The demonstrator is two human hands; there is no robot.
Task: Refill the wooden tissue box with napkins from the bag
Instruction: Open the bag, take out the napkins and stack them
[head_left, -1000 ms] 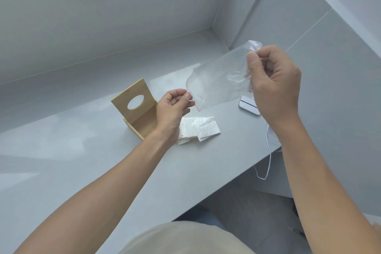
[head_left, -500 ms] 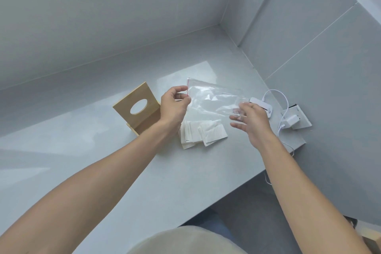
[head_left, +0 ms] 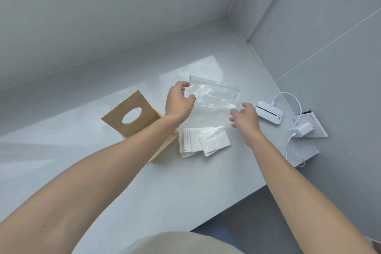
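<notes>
- Grey countertop fills the middle of the frame, bounded by pale grey walls that meet in a corner at upper right.
- Left hand, centre of frame: thumb and fingers pinched on the red-striped mouth edge of the clear plastic bag, which it holds above the counter; the bag appears empty.
- Right hand, right of centre: fingers spread and loose, palm down, at the bag's lower right corner; whether the fingertips touch the plastic cannot be told, and nothing is gripped.
- Wooden tissue box, left of centre: its panel with an oval hole is tilted up; the left forearm crosses in front of the base.
- Napkins, folded and white, lie in a loose overlapping pile on the counter just right of the box, below the bag.
- White device, charger plug and cable sit at right, near the counter's edge.
</notes>
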